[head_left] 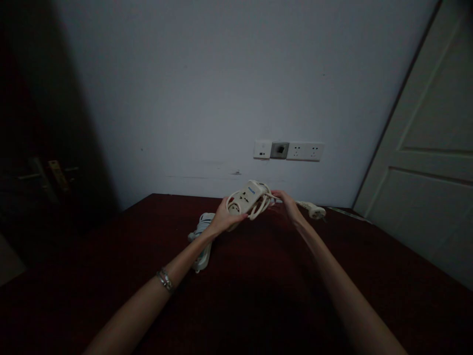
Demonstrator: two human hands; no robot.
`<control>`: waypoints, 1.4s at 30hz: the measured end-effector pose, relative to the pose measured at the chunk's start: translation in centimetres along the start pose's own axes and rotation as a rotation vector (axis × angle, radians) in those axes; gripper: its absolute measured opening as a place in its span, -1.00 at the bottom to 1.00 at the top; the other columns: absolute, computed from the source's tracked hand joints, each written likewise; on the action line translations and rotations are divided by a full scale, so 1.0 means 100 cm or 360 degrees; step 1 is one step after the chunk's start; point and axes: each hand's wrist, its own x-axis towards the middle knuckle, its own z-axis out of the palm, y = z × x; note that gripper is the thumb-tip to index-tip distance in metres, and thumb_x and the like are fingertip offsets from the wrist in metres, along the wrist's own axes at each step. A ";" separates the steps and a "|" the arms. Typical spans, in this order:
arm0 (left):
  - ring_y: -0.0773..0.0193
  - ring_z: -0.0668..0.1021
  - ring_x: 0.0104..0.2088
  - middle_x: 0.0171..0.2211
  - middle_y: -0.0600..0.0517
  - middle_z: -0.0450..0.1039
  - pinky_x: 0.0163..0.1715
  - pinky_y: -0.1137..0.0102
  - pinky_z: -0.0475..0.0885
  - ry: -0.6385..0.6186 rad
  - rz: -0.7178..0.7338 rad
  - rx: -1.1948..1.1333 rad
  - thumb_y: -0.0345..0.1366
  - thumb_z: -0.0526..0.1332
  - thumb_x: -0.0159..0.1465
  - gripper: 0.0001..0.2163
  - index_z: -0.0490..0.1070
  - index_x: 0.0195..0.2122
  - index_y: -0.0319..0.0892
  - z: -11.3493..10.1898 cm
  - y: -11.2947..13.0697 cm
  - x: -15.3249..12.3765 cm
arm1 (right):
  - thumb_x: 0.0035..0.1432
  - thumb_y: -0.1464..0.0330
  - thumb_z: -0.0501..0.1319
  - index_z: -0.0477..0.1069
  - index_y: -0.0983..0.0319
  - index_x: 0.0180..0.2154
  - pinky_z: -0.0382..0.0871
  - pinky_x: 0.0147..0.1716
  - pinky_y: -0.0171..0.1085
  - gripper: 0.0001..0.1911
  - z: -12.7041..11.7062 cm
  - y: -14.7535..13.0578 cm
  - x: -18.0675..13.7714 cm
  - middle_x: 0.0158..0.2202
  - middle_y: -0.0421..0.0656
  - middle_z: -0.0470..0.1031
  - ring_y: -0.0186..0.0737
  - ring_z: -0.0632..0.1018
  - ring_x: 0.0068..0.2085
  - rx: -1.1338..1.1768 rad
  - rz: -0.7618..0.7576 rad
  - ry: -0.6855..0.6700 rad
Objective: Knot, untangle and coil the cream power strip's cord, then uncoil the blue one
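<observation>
My left hand (223, 218) is closed around the near end of a white power strip (248, 195), held tilted above the dark red table. The strip's own cord (261, 207) is looped around it. At the strip's far end, my right hand (285, 201) is closed on the cord, its fingertips partly hidden. The cord's plug (317, 212) sticks out to the right, beyond that hand. A second power strip (202, 257), with its cord bundled on top, lies on the table behind my left forearm, which covers part of it.
The dark red table (236, 296) reaches back to a pale wall (221, 98). Wall sockets (303, 151) sit above its back edge. A white panelled door (432, 148) stands at the right, and a dark door with a handle (59, 175) at the left.
</observation>
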 end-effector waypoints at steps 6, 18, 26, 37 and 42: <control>0.12 0.43 -0.04 -0.05 -0.15 0.36 0.02 0.19 0.25 -0.0101 -0.0114 0.0027 -0.22 0.41 -0.16 -0.37 0.20 -0.08 -0.24 -0.004 0.003 0.001 | -0.05 0.32 0.03 0.41 0.22 -0.37 0.25 -0.59 -0.36 -0.76 -0.005 -0.005 -0.008 -0.52 -0.18 0.48 -0.28 0.41 -0.55 0.0074 0.0269 -0.0348; 0.12 0.43 -0.06 -0.07 -0.17 0.35 0.00 0.18 0.27 -0.0142 -0.0217 0.0011 -0.19 0.39 -0.12 -0.40 0.18 -0.09 -0.23 0.002 0.003 -0.001 | -0.15 0.32 -0.01 0.31 0.21 -0.52 0.36 -0.39 -0.18 -0.83 -0.004 -0.008 -0.008 -0.54 -0.08 0.41 -0.10 0.45 -0.40 0.0308 0.0204 -0.0431; 0.11 0.46 -0.13 -0.15 -0.11 0.39 -0.07 0.18 0.33 0.0001 -0.0087 0.0115 -0.19 0.39 -0.13 -0.37 0.15 -0.06 -0.20 0.008 0.004 -0.005 | -0.11 0.28 -0.02 0.22 0.19 -0.62 0.33 -0.47 -0.22 -0.83 -0.008 -0.009 -0.006 -0.61 -0.11 0.31 -0.18 0.38 -0.50 0.0294 0.0176 -0.0280; 0.11 0.45 -0.12 -0.15 -0.10 0.39 -0.09 0.24 0.33 -0.0179 -0.0067 -0.0041 -0.13 0.36 -0.13 -0.41 0.20 -0.09 -0.20 0.010 0.016 -0.008 | -0.08 0.20 -0.04 0.31 0.17 -0.52 0.38 -0.48 -0.21 -0.75 0.007 -0.004 -0.011 -0.68 -0.13 0.34 -0.09 0.48 -0.45 0.0467 0.0247 -0.0147; 0.10 0.45 -0.11 -0.12 -0.11 0.39 -0.08 0.25 0.32 -0.0227 -0.0044 -0.0135 -0.14 0.37 -0.14 -0.38 0.20 -0.07 -0.20 0.013 0.019 -0.009 | 0.00 0.11 -0.06 0.38 0.20 -0.46 0.37 -0.52 -0.23 -0.62 0.011 -0.007 -0.012 -0.71 -0.13 0.33 -0.11 0.47 -0.49 0.0427 0.0259 -0.0103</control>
